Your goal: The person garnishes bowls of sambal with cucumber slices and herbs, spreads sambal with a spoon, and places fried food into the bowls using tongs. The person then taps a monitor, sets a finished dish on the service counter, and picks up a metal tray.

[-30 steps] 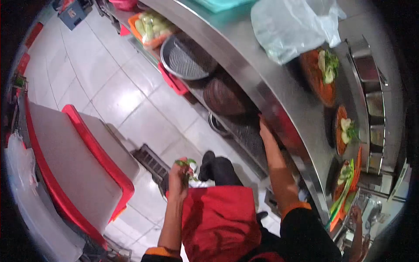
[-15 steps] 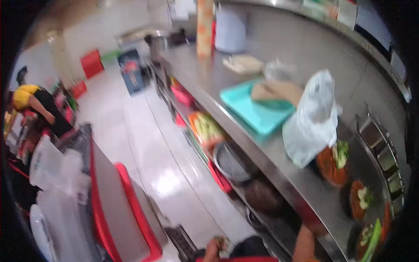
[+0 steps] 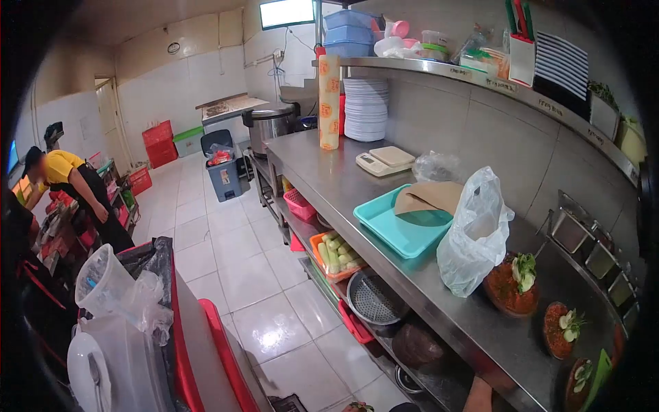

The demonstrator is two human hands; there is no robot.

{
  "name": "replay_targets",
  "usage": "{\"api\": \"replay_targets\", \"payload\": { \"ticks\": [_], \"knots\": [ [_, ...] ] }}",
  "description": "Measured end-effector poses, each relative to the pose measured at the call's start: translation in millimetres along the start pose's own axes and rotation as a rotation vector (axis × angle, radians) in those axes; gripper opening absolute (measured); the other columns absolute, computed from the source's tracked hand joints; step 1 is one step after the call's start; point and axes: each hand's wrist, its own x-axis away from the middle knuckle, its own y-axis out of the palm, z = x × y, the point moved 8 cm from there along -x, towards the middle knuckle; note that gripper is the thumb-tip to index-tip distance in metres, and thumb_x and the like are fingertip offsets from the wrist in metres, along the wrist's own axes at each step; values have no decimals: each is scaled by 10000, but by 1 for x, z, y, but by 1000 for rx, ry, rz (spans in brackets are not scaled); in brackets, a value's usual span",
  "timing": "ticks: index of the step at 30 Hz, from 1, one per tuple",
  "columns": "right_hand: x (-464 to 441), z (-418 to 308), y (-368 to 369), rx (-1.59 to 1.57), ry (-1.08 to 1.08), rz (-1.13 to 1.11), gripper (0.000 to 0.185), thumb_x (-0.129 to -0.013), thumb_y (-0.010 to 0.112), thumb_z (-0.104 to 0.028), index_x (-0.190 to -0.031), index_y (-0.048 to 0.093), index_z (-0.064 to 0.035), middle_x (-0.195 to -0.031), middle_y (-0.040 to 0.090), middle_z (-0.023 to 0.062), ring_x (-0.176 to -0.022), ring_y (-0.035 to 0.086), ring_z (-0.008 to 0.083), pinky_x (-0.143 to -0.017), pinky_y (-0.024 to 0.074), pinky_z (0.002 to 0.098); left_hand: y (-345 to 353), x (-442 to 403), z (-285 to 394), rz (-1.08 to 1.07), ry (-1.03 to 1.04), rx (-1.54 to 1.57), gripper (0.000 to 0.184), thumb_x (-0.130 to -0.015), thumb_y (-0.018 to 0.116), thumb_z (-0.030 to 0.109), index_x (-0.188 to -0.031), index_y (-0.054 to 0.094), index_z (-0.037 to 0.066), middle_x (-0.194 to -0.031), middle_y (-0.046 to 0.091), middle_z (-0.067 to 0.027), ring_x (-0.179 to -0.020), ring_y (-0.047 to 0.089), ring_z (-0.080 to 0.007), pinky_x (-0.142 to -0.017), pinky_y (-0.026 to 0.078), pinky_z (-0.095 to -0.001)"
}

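Left hand: lost at the lower border; opening and grip cannot be told.
Green-flecked scrap [image 3: 358, 408]: cut off there, possibly leafy.
Right hand: hidden past the wrist [image 3: 479, 397], below the front edge of the steel desk [image 3: 494, 336]; grip cannot be told.
Rightmost sauce dish [image 3: 572, 390]: cropped below.
Open room: tiled floor [image 3: 295, 323], between desk and red-rimmed bin [image 3: 223, 353].

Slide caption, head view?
Steel counter with white plastic bag, turquoise tray and three greens-topped dishes; the person's right forearm by its front edge.
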Motion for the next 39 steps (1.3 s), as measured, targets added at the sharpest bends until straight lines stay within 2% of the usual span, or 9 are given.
{"api": "replay_targets", "payload": {
  "ticks": [12,17,22,24,29,31,32,33,39],
  "knots": [
    [93,-2,-70,-489,48,175,354,-964,454,-290,-1167,551,-16,-1167,597,118,-1050,580,253,-920,456,347,61,129,47,15,-131,-53,236,-902,496,280,-996,577,80,-818,590,-70,-667,576,-166,-488,501,-291],
    [241,-21,-2,105,-96,-290,365,-955,508,-318,-1166,577,-27,-1182,612,83,-1103,564,247,-990,424,388,103,189,94,-48,-85,-97,234,-884,502,269,-1015,574,89,-840,589,-65,-655,551,-167,-512,491,-299],
    [296,-43,-37,158,124,-147,476,-836,683,-220,-1255,545,-42,-1228,594,75,-1158,533,264,-1017,401,400,130,194,107,-166,-43,-83,299,-876,563,286,-1075,556,62,-861,569,-50,-652,504,-125,-539,439,-284],
    [353,-45,-9,288,273,-85,677,-932,563,-216,-1478,183,-89,-1535,175,100,-1384,207,337,-1051,346,558,150,182,115,-193,-18,-60,311,-870,586,285,-1080,554,57,-858,556,-41,-649,493,-118,-531,429,-287],
    [450,-97,48,1132,-109,-123,416,-989,437,-224,-1344,450,-7,-1363,462,161,-1234,436,323,-961,436,429,228,225,166,-148,-93,-191,291,-883,615,314,-1060,578,85,-836,539,0,-605,464,-86,-487,400,-238],
    [435,-113,39,1312,-34,-326,444,-808,703,-170,-1207,585,-11,-1139,642,56,-1080,580,226,-997,410,352,226,196,142,-225,-197,-318,324,-893,580,356,-1109,571,115,-885,573,-28,-605,495,-103,-512,422,-239],
    [457,-122,72,1454,-347,-338,435,-736,762,-359,-1013,690,-32,-857,706,73,-814,656,159,-766,490,312,231,194,116,-307,-322,-445,360,-902,545,397,-1159,564,145,-935,607,-56,-605,526,-119,-537,444,-240],
    [494,-132,122,1755,-169,-266,399,-751,751,-348,-1018,687,-58,-867,699,92,-795,650,147,-743,489,319,250,200,114,-389,-328,-390,369,-910,545,404,-1149,552,123,-939,608,-47,-548,457,-84,-496,389,-221],
    [530,-184,233,2005,-978,-697,366,-728,672,-166,-1072,644,-44,-1045,649,59,-924,586,246,-790,495,364,401,247,136,-348,-636,-455,283,-919,548,401,-1016,532,136,-774,532,18,-476,364,-79,-461,299,-233]
  ]
}}
